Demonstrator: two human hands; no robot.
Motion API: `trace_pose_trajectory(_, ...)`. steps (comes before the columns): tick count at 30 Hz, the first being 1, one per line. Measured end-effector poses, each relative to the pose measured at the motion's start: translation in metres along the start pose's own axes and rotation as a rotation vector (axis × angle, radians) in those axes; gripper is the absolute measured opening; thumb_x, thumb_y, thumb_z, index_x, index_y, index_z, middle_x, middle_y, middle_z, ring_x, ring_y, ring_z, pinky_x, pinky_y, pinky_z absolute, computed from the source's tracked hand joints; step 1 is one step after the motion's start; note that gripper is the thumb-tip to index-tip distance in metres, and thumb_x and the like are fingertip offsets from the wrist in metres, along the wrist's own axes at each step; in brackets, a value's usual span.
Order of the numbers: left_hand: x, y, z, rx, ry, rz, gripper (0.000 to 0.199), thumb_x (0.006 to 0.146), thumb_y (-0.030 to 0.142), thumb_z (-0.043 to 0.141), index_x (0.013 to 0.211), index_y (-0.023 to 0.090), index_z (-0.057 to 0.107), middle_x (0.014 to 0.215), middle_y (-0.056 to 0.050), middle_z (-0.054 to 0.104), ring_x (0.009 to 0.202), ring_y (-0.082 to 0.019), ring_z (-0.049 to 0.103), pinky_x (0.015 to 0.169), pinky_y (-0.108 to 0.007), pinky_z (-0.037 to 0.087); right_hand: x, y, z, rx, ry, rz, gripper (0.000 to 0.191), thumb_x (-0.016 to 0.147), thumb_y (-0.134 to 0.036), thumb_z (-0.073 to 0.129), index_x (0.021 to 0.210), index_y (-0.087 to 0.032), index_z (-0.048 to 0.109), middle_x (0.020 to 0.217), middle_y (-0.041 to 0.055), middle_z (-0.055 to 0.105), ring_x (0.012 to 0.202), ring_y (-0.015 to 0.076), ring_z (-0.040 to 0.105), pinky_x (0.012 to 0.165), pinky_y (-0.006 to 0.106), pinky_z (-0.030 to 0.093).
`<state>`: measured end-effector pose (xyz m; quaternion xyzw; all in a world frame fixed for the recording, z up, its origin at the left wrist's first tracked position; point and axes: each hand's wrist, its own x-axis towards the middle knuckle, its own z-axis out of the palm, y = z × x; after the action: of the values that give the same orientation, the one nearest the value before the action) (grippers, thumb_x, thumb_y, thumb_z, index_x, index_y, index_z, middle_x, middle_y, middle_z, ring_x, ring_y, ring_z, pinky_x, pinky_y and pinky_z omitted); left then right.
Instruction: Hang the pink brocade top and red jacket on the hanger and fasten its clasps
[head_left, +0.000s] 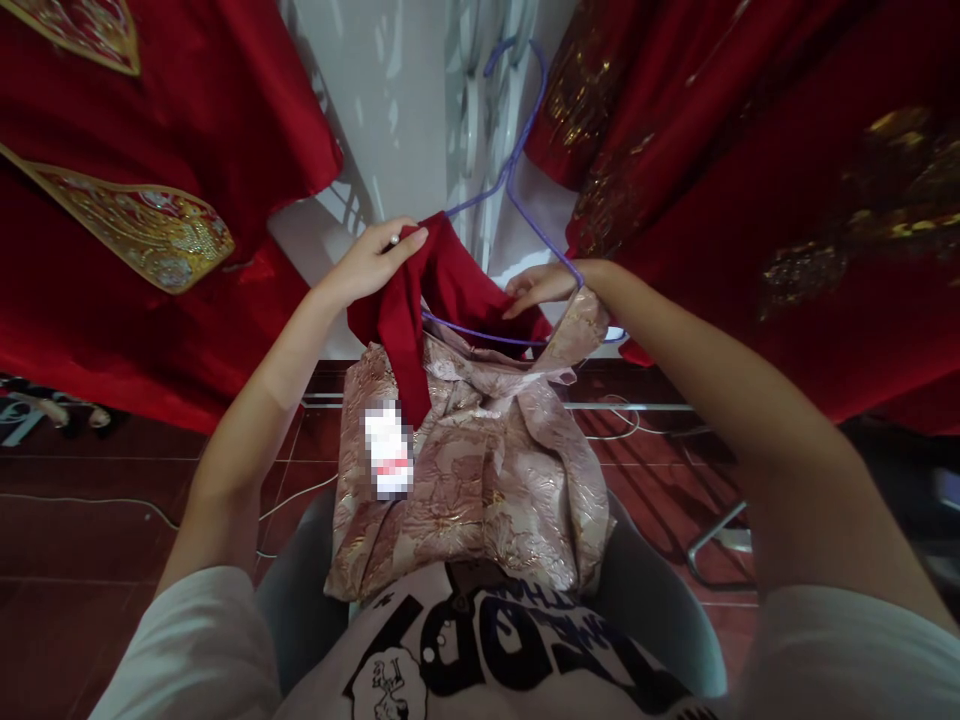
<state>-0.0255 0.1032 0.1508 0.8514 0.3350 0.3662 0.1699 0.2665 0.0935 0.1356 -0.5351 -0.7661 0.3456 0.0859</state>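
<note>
My left hand (382,255) is closed on red cloth (446,265), its thumb on top, beside the left arm of a purple clothes hanger (510,170). The cloth drapes around the hanger, and one strip hangs down in front. My right hand (544,287) reaches in by the hanger's right arm, its fingertips closed at the right part of the cloth. A pink brocade garment (487,480) with a gold sheen lies over my lap, one shoulder of it on the hanger's right end. A white tag (388,450), blurred out, lies on its left side.
Red garments with gold embroidery hang at the left (277,120) and right (720,180). Behind the hanger is a white surface (390,90). Thin cables (135,503) run over the red tiled floor (67,620). A metal chair leg (701,555) stands at the right.
</note>
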Motion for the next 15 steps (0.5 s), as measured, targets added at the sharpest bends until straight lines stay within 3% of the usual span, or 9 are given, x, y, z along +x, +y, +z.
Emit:
trace_pose_trajectory(2, -0.001, -0.004, 0.001, 0.050, 0.012, 0.022, 0.055, 0.095, 0.069, 0.040, 0.090, 0.019, 0.061, 0.089, -0.006, 0.063, 0.105, -0.027, 0.063, 0.096, -0.045, 0.050, -0.006, -0.002, -0.007, -0.123, 0.172, 0.060, 0.019, 0.077, -0.011, 0.078, 0.092, -0.011, 0.068, 0.076, 0.0018, 0.069, 0.068, 0.0112, 0.055, 0.070, 0.025, 0.043)
trace_pose_trajectory(4, -0.004, -0.009, 0.003, 0.104, 0.026, 0.041, 0.052, 0.094, 0.068, 0.043, 0.090, 0.020, 0.062, 0.093, -0.008, 0.064, 0.105, -0.027, 0.063, 0.099, -0.045, 0.048, -0.018, -0.005, -0.015, -0.257, 0.503, 0.071, 0.027, 0.081, -0.010, 0.072, 0.106, -0.014, 0.064, 0.091, 0.0059, 0.070, 0.077, 0.0144, 0.057, 0.073, 0.027, 0.043)
trace_pose_trajectory(7, -0.008, -0.017, 0.007, 0.137, 0.044, 0.055, 0.047, 0.093, 0.066, 0.047, 0.091, 0.022, 0.064, 0.094, -0.010, 0.065, 0.101, -0.027, 0.063, 0.100, -0.044, 0.048, -0.041, -0.009, -0.027, -0.404, 0.824, 0.038, 0.027, 0.083, -0.011, 0.066, 0.110, -0.017, 0.062, 0.101, 0.0101, 0.069, 0.089, 0.0200, 0.061, 0.077, 0.031, 0.041)
trace_pose_trajectory(11, -0.011, -0.022, 0.017, 0.065, 0.074, 0.047, 0.042, 0.091, 0.064, 0.052, 0.090, 0.024, 0.064, 0.088, -0.009, 0.065, 0.096, -0.027, 0.064, 0.097, -0.044, 0.049, -0.065, -0.001, -0.038, -0.520, 0.958, 0.021, 0.031, 0.077, -0.003, 0.065, 0.103, -0.020, 0.063, 0.106, 0.0109, 0.070, 0.094, 0.0233, 0.063, 0.075, 0.034, 0.039)
trace_pose_trajectory(15, -0.010, -0.022, 0.025, 0.047, 0.076, 0.062, 0.043, 0.093, 0.064, 0.049, 0.091, 0.023, 0.063, 0.087, -0.009, 0.066, 0.093, -0.026, 0.064, 0.093, -0.042, 0.050, -0.078, 0.030, -0.045, -0.561, 0.999, 0.143, 0.034, 0.076, 0.002, 0.065, 0.100, -0.022, 0.063, 0.106, 0.0121, 0.070, 0.093, 0.0216, 0.063, 0.074, 0.036, 0.039)
